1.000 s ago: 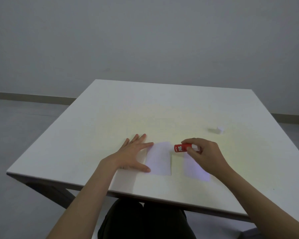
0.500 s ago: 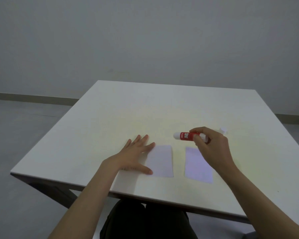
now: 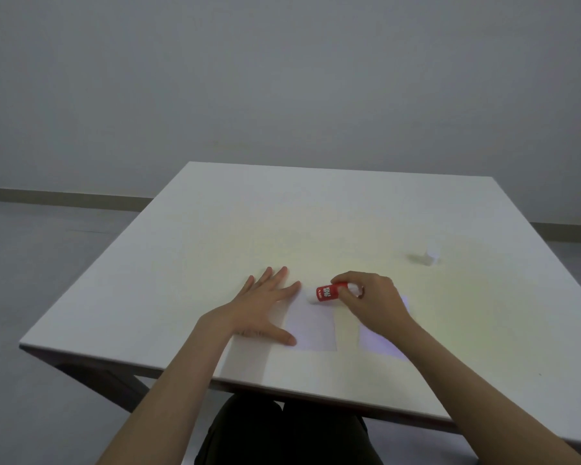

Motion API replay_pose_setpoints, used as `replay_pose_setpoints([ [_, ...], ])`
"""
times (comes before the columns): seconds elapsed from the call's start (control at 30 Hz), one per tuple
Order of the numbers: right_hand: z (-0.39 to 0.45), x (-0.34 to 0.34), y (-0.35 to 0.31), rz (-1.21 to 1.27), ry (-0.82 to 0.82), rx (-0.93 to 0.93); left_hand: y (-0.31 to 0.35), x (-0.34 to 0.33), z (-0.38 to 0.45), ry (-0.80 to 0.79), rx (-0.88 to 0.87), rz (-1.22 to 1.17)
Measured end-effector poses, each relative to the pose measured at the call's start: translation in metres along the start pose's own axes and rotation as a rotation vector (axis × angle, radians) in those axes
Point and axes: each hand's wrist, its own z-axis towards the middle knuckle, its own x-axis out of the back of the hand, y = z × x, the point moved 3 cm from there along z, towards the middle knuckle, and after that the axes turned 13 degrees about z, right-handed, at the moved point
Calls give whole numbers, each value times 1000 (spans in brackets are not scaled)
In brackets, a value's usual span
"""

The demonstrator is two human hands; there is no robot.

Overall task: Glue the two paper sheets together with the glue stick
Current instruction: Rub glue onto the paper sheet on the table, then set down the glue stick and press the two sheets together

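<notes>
A pale square table (image 3: 215,229) fills the room before a grey wall (image 3: 282,78); two small paper sheets lie near its front edge, side by side and apart. The left sheet (image 3: 312,327) is held flat by the left hand (image 3: 262,310), fingers spread, thumb at its near corner; the right sheet (image 3: 379,340) lies partly under the right hand (image 3: 373,303), which pinches the glue stick (image 3: 326,293) between thumb and fingers. The stick is red with white lettering, lying nearly level, its whitish tip at the left sheet's far edge; a small white cap (image 3: 431,257) stands well apart, further right.
</notes>
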Motion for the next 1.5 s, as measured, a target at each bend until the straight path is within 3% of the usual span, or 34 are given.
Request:
replay_pose_setpoints([
  [0.13, 0, 12, 4, 29, 79, -52, 4, 0, -2, -8, 12, -26],
  [0.23, -6, 24, 0, 406, 121, -131, 5, 13, 0, 43, -8, -70],
  [0.37, -18, 19, -5, 927, 24, -347, 2, 16, -5, 70, -23, -249],
  [0.5, -27, 7, -7, 1167, -77, -487, 6, 14, -13, 82, -10, -336],
  [0.67, -30, -9, -22, 1321, -143, -432, 35, 35, -25, 434, 30, -866],
  [0.83, -32, -26, -42, 1419, -189, -332, 70, 55, -32, 567, 47, -1140],
  [1.03, -34, -20, -46, 1127, -255, -246, 60, 57, -38, 590, 73, -1367],
  [1.13, -36, -16, -44, 907, -253, -219, 47, 68, -33, 662, 157, -1276],
  [1.3, -40, -5, -32, 762, -166, -238, 8, 93, -12, 829, 397, -913],
  [1.5, -45, 13, -12, 575, 26, -252, -18, 90, 18, 797, 545, -738],
])
